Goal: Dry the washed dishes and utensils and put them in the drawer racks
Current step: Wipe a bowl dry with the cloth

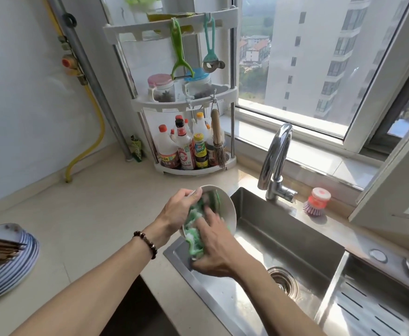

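Note:
A white bowl (227,204) is tilted over the left edge of the steel sink (283,229). My left hand (179,209) grips its near rim, thumb over the edge. My right hand (213,246) holds a green and white cloth (193,229) bunched against the inside of the bowl. At the far left of the counter stands a stack of blue-rimmed plates (17,265) with several brown chopsticks (0,248) lying across the top.
A chrome tap (275,163) rises behind the sink, with a red dish brush (316,202) beside it. A white corner rack (186,98) holds bottles, jars and hanging tools. A drain rack (378,306) lies at the right. The beige counter (97,214) spreads leftward.

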A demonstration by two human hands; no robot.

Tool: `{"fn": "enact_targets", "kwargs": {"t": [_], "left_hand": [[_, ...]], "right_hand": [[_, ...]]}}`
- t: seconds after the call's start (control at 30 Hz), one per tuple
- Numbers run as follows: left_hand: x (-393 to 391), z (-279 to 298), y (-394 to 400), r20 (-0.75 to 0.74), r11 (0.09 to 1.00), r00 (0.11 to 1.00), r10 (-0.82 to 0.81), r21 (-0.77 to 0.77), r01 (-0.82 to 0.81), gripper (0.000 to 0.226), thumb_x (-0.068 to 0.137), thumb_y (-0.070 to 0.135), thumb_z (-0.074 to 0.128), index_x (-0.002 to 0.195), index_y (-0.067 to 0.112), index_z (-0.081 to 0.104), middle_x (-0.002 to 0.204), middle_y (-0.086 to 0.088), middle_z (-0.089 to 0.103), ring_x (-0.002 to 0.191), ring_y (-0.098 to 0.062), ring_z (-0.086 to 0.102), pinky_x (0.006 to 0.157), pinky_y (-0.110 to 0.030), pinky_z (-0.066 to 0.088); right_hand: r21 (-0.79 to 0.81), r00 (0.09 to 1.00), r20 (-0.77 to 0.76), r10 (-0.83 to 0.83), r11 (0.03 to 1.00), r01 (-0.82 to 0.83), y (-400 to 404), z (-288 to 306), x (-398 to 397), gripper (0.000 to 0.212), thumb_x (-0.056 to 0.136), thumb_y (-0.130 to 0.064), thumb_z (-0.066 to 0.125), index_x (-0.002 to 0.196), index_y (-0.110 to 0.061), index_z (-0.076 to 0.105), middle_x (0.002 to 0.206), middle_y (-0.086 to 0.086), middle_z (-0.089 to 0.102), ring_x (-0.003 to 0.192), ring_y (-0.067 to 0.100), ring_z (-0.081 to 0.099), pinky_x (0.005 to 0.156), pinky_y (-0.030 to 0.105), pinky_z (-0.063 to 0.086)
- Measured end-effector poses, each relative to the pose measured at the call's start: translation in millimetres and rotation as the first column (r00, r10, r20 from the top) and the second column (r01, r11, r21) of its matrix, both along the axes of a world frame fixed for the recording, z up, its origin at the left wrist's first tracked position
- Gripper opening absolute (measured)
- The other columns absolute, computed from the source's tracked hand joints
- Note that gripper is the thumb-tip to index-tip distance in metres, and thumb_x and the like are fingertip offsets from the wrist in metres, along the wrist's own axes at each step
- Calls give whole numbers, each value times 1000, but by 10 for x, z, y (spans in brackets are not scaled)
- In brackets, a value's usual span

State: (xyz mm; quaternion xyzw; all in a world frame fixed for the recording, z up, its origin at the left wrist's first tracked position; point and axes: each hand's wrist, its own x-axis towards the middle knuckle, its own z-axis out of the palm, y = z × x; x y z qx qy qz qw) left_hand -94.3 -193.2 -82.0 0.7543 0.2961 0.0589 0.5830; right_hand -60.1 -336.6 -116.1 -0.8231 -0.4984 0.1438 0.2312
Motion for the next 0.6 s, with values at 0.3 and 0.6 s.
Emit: {"fn": "enact_targets", "kwargs": {"t": [0.3,0.6], "left_hand": [[-113,-1,76,-90,990,995,-41,132,52,60,75,73,52,109,26,69,110,3,69,104,-16,62,92,-39,51],[19,30,-176,75,958,970,231,157,-241,43,76,70,52,90,33,68,97,12,69,97,-14,63,90,-39,52]], "right_hand": [[-55,973,139,182,983,-176,-144,-236,-39,85,90,-17,64,159,-20,15,164,0,27,149,18,28,126,44,9],[225,855,-518,17,967,117,44,23,-227,54,72,-17,41,125,-19,49,114,6,50,102,24,47,91,40,46]]}}
